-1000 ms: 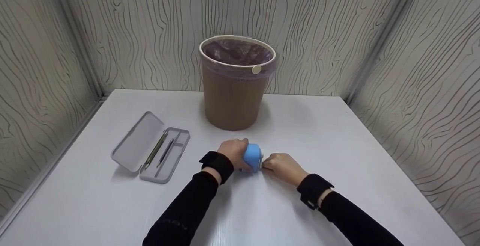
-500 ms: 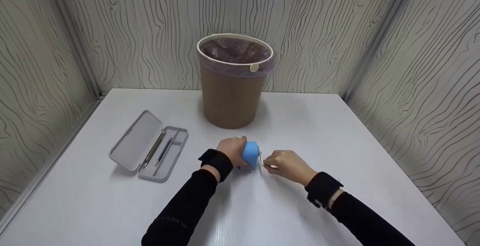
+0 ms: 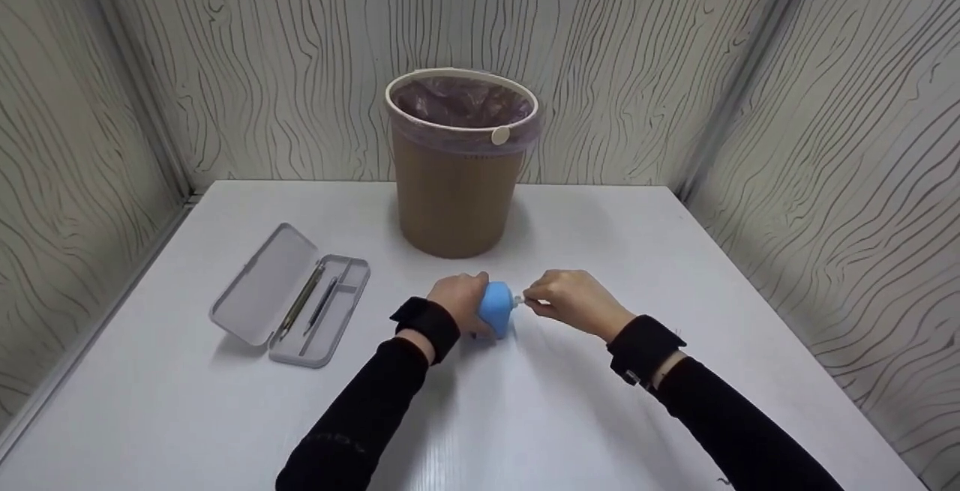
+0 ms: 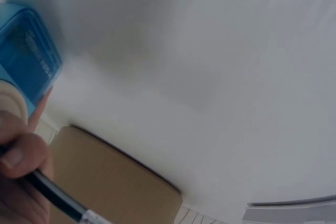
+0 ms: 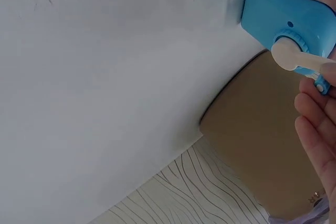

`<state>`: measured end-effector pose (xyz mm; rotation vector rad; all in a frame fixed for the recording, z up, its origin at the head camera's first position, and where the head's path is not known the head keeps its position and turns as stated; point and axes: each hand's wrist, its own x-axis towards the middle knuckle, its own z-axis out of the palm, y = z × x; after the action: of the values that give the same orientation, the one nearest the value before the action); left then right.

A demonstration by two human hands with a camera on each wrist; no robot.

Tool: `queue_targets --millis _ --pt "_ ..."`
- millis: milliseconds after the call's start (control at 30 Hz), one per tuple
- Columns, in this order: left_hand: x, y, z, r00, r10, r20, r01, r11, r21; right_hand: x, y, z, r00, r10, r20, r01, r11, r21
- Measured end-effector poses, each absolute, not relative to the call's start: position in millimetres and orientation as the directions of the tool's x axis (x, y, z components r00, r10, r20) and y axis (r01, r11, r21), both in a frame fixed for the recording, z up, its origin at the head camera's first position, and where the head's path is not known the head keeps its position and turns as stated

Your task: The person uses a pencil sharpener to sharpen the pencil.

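Observation:
My left hand (image 3: 457, 302) grips a blue pencil sharpener (image 3: 495, 308) just above the white table. In the left wrist view, its see-through drawer (image 4: 31, 51) and cream round front (image 4: 11, 100) show. A dark, pencil-like stick (image 4: 55, 195) runs under the curled fingers there, partly out of frame. On the sharpener's right side, my right hand (image 3: 576, 302) pinches the end of the cream crank handle (image 5: 286, 53), with the thumb on its arm. The other right-hand fingers lie below the crank, spread slightly.
An open grey pencil case (image 3: 322, 352) lies at the left, holding a green pencil (image 3: 301, 301) and a dark pencil (image 3: 321, 306). At the back stands a brown bin (image 3: 454, 199) lined with a purple bag (image 3: 465, 101). Patterned panels (image 3: 300, 41) enclose the table (image 3: 600, 229).
My right hand has swung the crank handle round, moving from low beside the sharpener to higher, level with its side. The left hand keeps its grip; the view has shifted slightly.

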<state>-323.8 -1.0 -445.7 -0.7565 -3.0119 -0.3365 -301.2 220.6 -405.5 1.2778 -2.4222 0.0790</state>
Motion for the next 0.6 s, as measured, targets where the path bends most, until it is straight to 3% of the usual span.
queue_targets --millis 600 --pt "-326 0 -445 -0.886 0.461 0.042 0.458 0.859 0.228 -324 214 -400 -0.522 -0.756 0.396 -0.769 0.618 0.166"
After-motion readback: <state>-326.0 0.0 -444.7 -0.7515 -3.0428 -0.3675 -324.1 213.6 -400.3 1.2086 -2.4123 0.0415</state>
